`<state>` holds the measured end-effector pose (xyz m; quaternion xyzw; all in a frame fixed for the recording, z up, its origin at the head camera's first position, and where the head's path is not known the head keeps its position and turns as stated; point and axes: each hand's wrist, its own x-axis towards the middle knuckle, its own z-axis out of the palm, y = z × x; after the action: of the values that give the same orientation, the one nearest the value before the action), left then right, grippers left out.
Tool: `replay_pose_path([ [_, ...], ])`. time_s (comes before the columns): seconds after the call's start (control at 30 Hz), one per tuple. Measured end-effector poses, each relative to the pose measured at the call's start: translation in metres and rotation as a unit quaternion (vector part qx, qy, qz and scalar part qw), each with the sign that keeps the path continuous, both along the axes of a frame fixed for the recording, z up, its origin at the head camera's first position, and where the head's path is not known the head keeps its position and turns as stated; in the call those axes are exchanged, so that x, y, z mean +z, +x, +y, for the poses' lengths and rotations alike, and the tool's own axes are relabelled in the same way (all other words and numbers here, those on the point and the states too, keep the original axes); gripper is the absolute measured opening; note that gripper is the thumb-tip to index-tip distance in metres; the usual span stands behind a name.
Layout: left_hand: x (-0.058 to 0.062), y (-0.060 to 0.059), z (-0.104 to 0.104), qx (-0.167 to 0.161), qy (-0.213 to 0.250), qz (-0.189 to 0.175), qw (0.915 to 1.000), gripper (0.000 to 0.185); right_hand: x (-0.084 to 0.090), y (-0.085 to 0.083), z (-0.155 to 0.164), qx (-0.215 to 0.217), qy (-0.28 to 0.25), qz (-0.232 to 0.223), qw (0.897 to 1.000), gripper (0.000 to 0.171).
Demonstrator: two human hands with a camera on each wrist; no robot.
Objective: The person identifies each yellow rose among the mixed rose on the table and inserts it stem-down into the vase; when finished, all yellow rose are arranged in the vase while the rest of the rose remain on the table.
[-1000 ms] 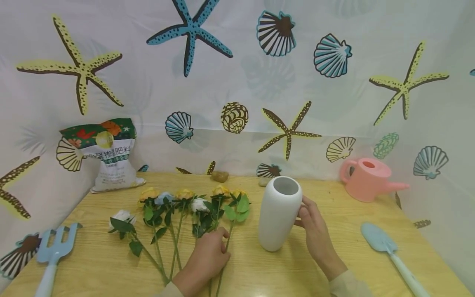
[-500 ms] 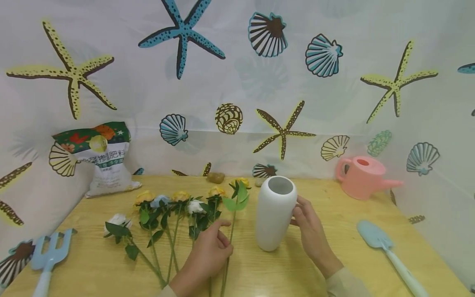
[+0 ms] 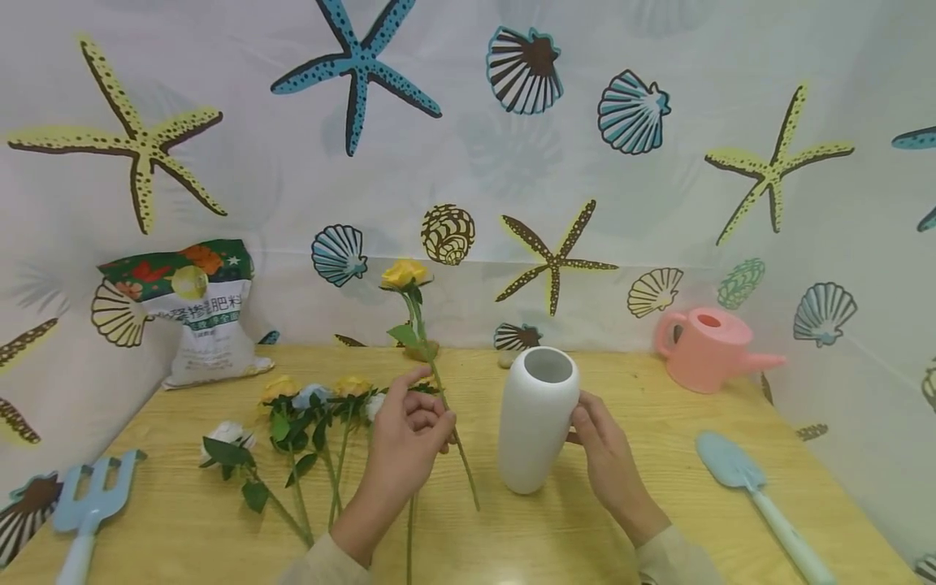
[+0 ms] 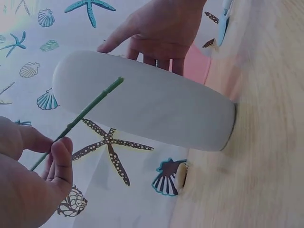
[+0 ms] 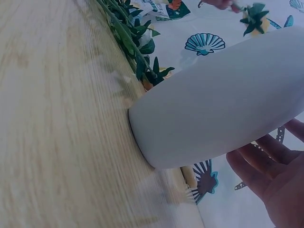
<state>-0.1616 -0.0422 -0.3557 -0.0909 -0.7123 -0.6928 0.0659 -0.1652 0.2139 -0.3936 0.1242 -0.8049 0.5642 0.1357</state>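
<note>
My left hand (image 3: 405, 447) pinches the green stem of a yellow rose (image 3: 405, 275) between thumb and fingers. The bloom is raised, tilted up and left, and the stem's cut end points down to the right, left of the white vase (image 3: 536, 439). In the left wrist view this stem (image 4: 95, 102) crosses in front of the vase. The vase stands on the table, its mouth visible at the top. My right hand (image 3: 614, 471) rests against the vase's right side with fairly straight fingers; some fingertips are hidden behind it. More roses (image 3: 292, 439), white, blue and yellow, lie left of my left hand.
A blue hand fork (image 3: 91, 508) lies at the left and a blue trowel (image 3: 756, 496) at the right. Behind stand a fertilizer bag (image 3: 212, 325) and a pink watering can (image 3: 705, 353). Small stones (image 3: 506, 357) lie near the patterned cloth (image 3: 621, 211) at the back.
My left hand has lifted one yellow rose off the table, and its bloom has swung up and left. My right hand stays at the vase. The head view has shifted slightly.
</note>
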Motion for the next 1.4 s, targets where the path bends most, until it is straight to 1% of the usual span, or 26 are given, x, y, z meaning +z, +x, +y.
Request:
replay_pose_path([
  [0.07, 0.007, -0.003, 0.004, 0.022, 0.032, 0.015, 0.9991, 0.058, 0.0, -0.001, 0.001, 0.002, 0.002, -0.002, 1.0, 0.038],
  [0.13, 0.014, -0.005, 0.008, 0.045, 0.064, 0.029, 0.9965, 0.058, -0.001, -0.002, 0.002, 0.002, 0.002, -0.003, 1.0, 0.038],
  [0.2, 0.023, -0.007, 0.011, 0.061, 0.101, 0.044, 0.992, 0.059, -0.001, -0.002, 0.002, 0.001, 0.003, -0.004, 1.0, 0.039],
  [0.27, 0.032, -0.01, 0.015, 0.07, 0.132, 0.062, 0.9868, 0.06, 0.0, -0.002, 0.002, -0.003, 0.002, -0.005, 1.0, 0.039],
  [0.37, 0.045, -0.013, 0.019, 0.077, 0.167, 0.095, 0.9783, 0.06, -0.001, -0.004, 0.002, -0.004, -0.001, -0.004, 1.0, 0.038],
  [0.47, 0.057, -0.017, 0.025, 0.082, 0.19, 0.126, 0.9702, 0.057, -0.001, -0.005, 0.001, 0.0, 0.0, 0.0, 1.0, 0.038],
  [0.6, 0.069, -0.022, 0.034, 0.078, 0.214, 0.156, 0.961, 0.053, -0.001, -0.004, 0.001, 0.002, 0.001, 0.004, 1.0, 0.038],
  [0.67, 0.073, -0.026, 0.039, 0.074, 0.22, 0.167, 0.9582, 0.052, -0.001, -0.004, 0.001, 0.002, -0.001, 0.005, 1.0, 0.038],
  [0.77, 0.077, -0.03, 0.044, 0.071, 0.218, 0.18, 0.9565, 0.05, 0.0, -0.003, 0.0, 0.005, -0.005, 0.004, 1.0, 0.038],
  [0.87, 0.077, -0.034, 0.048, 0.071, 0.214, 0.181, 0.9573, 0.048, 0.0, -0.003, 0.0, 0.009, -0.004, 0.004, 1.0, 0.037],
  [0.97, 0.073, -0.037, 0.053, 0.072, 0.213, 0.172, 0.9591, 0.048, 0.0, -0.003, 0.0, 0.008, 0.001, 0.0, 1.0, 0.037],
  [1.03, 0.069, -0.039, 0.058, 0.073, 0.207, 0.166, 0.9614, 0.049, 0.0, -0.003, 0.001, 0.006, 0.002, -0.001, 1.0, 0.037],
  [1.13, 0.064, -0.042, 0.066, 0.064, 0.193, 0.157, 0.9663, 0.052, 0.001, -0.001, 0.002, 0.003, 0.003, -0.002, 1.0, 0.037],
  [1.27, 0.059, -0.045, 0.075, 0.061, 0.154, 0.138, 0.9764, 0.056, 0.002, 0.0, 0.002, 0.003, 0.001, 0.001, 1.0, 0.037],
  [1.4, 0.053, -0.046, 0.081, 0.076, 0.073, 0.115, 0.9877, 0.055, 0.002, 0.0, 0.002, 0.007, -0.005, 0.004, 1.0, 0.036],
])
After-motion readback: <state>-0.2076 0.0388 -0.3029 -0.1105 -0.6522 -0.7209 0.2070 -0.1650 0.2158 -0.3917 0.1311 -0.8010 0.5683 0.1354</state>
